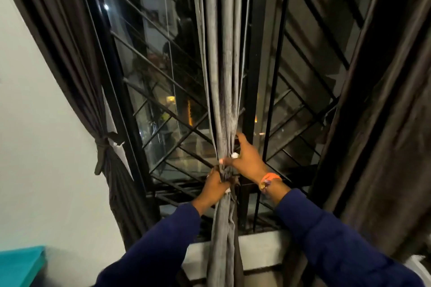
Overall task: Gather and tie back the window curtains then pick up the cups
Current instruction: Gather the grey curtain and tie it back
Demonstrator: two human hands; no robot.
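Grey velvet-like cloth, the middle curtain [224, 77], hangs gathered into one narrow bundle straight ahead of me, between my two hands. Status of task: the dark curtain [77, 65] far out beyond my left hand is already bunched and bound with its tie [102, 154]; the dark curtain [382, 100] out past my right hand hangs loose, no tie visible on it. The middle bundle is pinched in at a dark tie-back strip [225, 173] wrapped round its waist; whether the knot is finished I cannot tell, since my fingers cover it. Judgement: roughly one curtain done, one in progress, one apparently left, and the cups not yet touched; no cups show in this view. Pose: my left hand [215, 186] sits low on the bundle, fingers curled round the cloth and the strip just at the waist, forearm coming up from below left. My right hand [247, 158] is just above it, thumb and forefinger pinching the gathered cloth at the top of the strip, other fingers spread toward the window grille [177, 142] behind; an orange wristband [269, 179] sits on that wrist. Hands nearly touch, one stacked over the other. Both sleeves are dark blue. A teal surface [21, 263] lies low, well to the left of my left elbow.
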